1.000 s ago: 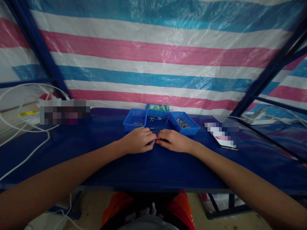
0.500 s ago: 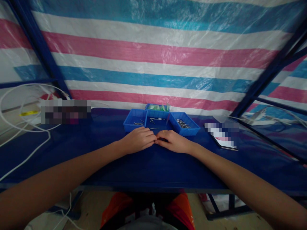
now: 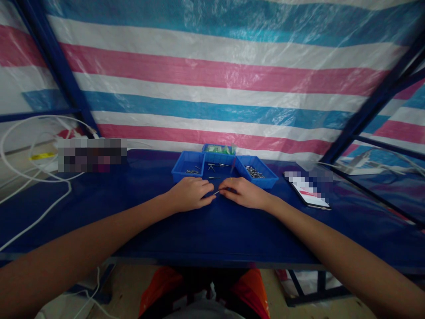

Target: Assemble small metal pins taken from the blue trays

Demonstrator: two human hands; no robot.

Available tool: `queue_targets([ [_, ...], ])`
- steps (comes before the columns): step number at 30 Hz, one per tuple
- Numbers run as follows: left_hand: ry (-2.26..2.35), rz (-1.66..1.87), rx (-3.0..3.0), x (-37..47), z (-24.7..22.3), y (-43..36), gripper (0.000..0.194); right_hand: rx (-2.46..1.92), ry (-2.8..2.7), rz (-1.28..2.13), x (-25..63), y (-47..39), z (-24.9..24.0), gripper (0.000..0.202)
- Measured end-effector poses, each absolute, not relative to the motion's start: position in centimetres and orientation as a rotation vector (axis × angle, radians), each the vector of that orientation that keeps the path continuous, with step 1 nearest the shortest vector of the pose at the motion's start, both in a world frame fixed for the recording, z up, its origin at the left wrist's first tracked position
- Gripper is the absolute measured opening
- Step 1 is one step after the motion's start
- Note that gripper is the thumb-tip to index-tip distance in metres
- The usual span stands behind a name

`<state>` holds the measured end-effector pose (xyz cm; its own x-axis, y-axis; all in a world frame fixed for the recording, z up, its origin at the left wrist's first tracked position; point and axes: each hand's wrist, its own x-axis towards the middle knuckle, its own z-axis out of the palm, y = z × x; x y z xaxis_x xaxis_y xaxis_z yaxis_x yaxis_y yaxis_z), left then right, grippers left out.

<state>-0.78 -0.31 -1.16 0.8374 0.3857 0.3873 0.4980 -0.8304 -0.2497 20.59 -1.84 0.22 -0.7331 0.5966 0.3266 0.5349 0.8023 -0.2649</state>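
Above the near middle of the table, my left hand (image 3: 190,194) and my right hand (image 3: 245,192) face each other, fingertips a short way apart. A thin, silvery metal rod (image 3: 217,192) bridges the small gap between them. Its right end is pinched in my right fingertips; its left end meets my left thumb and finger, which are curled toward it. Its exact kind is too small to make out. Just beyond, another slim metal rod (image 3: 214,178) lies on the table, and farther back are several small metal pieces (image 3: 211,166).
A blue bin (image 3: 177,170) at left and another blue bin (image 3: 265,180) at right hold small metal parts. Behind them stands a blue tray (image 3: 219,157) with green-tinted bags. A phone (image 3: 307,192) lies right; white cables (image 3: 63,208) run along the left. Striped sheeting hangs behind.
My hands, fingertips together before, have drawn slightly apart, and the thin metal rod now shows between them. My right fingers have shifted a little right.
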Motion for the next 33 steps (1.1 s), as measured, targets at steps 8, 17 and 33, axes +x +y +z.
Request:
queue_targets([
  [8, -0.648, -0.432, -2.686, -0.7, -1.0, -0.3, 0.025, -0.883, -2.619, 0.172, 20.5, -1.8, -0.2, 0.014],
  [17, -0.573, -0.543, -2.662, -0.7, -1.0, -0.5, 0.027, -0.863, -2.669, 0.079, 20.5, -1.7, -0.9, 0.014],
  [33, -0.677, -0.499, -2.680, -0.6, -1.1, -0.5, 0.023, -0.929, -2.602, 0.097, 20.6, -1.9, -0.3, 0.011],
])
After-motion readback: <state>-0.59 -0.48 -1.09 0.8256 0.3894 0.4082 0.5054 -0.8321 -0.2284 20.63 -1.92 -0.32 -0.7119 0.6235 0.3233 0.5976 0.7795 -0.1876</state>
